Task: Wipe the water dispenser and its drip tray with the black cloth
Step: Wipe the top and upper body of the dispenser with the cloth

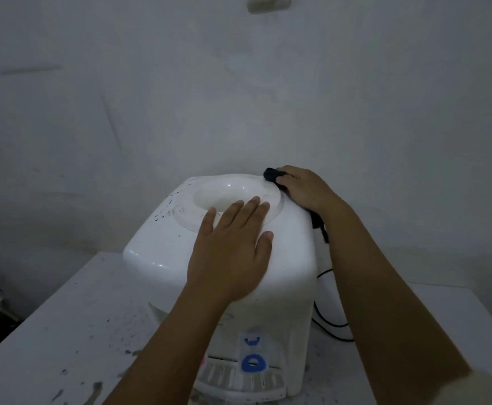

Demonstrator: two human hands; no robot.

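A white water dispenser stands on a white table, its round bottle well on top open. My left hand lies flat on the top with fingers spread, fingertips at the well's near rim. My right hand presses a black cloth against the top's back right corner; a strip of the cloth hangs down under my wrist. The slotted drip tray sticks out at the dispenser's base, below a blue tap.
The white table is speckled with dark marks. A black power cord loops on the table right of the dispenser. A pale wall rises close behind. At the left the table edge drops into a dark gap.
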